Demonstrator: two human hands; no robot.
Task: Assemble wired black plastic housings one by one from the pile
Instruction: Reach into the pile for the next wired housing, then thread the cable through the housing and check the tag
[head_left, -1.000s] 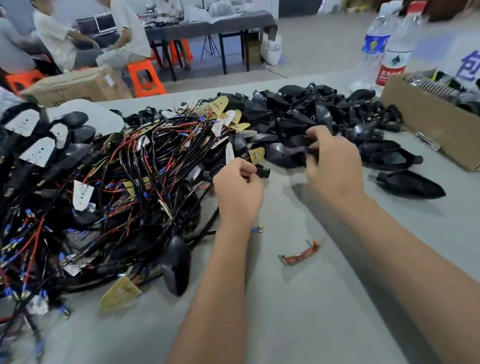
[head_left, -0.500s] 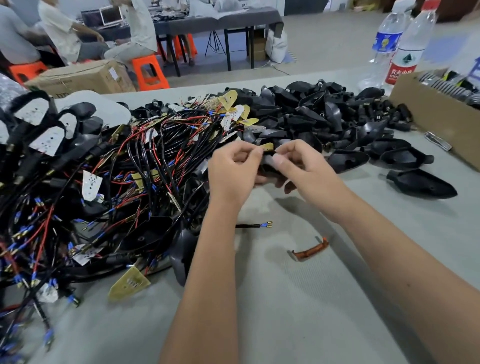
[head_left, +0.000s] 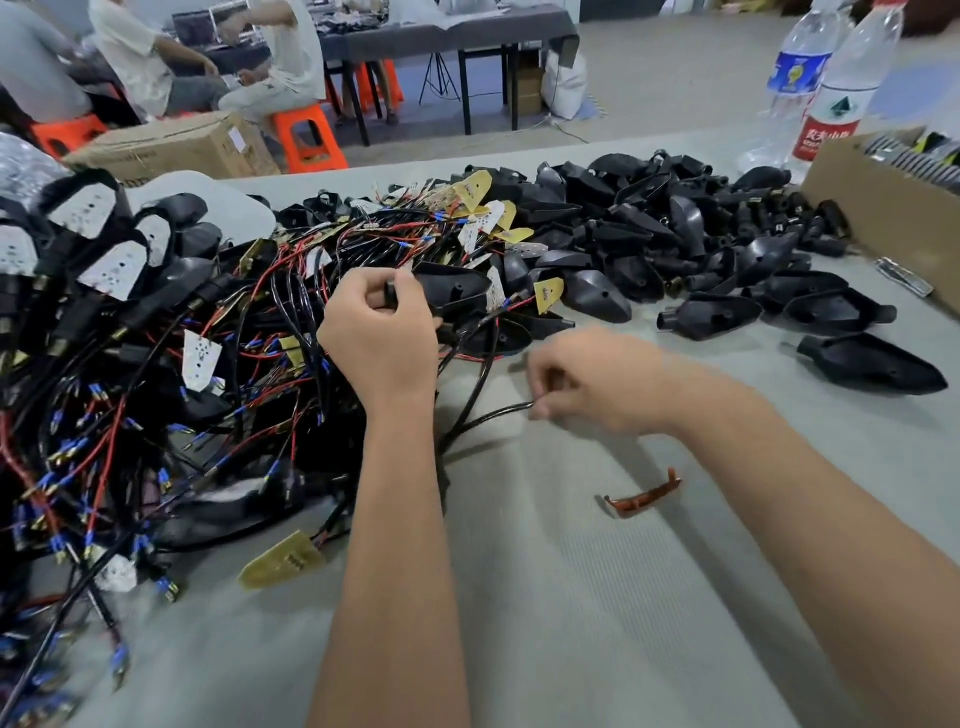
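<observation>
A big tangle of black, red and blue-tipped wires with small circuit boards (head_left: 208, 332) covers the left of the grey table. A pile of empty black plastic housings (head_left: 675, 228) lies at the back right. My left hand (head_left: 382, 332) grips the narrow end of one black housing (head_left: 452, 286) at the edge of the wire tangle. My right hand (head_left: 587, 384), blurred by motion, pinches the end of a black cable (head_left: 493, 415) that runs back under the left hand.
A small brown plastic piece (head_left: 644, 493) lies on the table near my right forearm. A cardboard box (head_left: 893, 208) with metal parts stands at the right edge, two water bottles (head_left: 831, 88) behind it. People sit at tables beyond, beside orange stools.
My hands, which met on one part half a second ago, have separated. The right hand moved down and right, drawing the black cable out; the left hand stays up holding the housing.
</observation>
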